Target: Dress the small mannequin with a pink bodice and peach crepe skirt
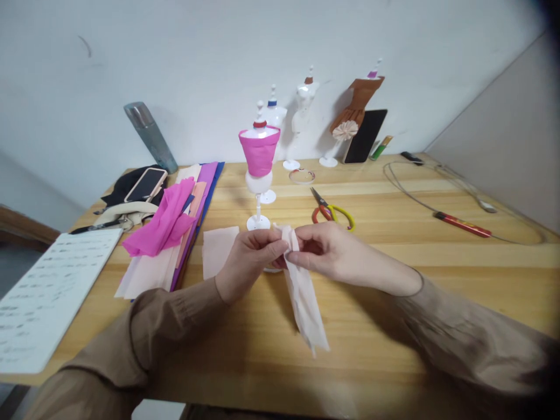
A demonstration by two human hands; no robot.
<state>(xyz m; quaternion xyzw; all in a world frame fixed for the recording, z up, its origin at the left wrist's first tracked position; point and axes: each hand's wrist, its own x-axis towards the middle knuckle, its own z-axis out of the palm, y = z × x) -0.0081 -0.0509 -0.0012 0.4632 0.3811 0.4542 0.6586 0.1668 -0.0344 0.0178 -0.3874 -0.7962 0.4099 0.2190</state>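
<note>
The left hand point(251, 256) and right hand point(330, 251), close together, pinch the bunched top of the pale pink strip point(304, 300); light, even pressure should keep folds neat.

The left hand point(251, 259) and right hand point(335, 252) pinched close together, sleeved forearms point(186, 318) slanting outward behind the fingers point(307, 232).

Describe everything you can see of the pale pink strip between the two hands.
The pale pink strip looks like thin crepe paper or fabric, creased and gathered lengthwise. The left hand and right hand pinch its upper end; the rest slants down rightward over the table, ending in a jagged edge. Whether it touches the table is unclear.
</note>
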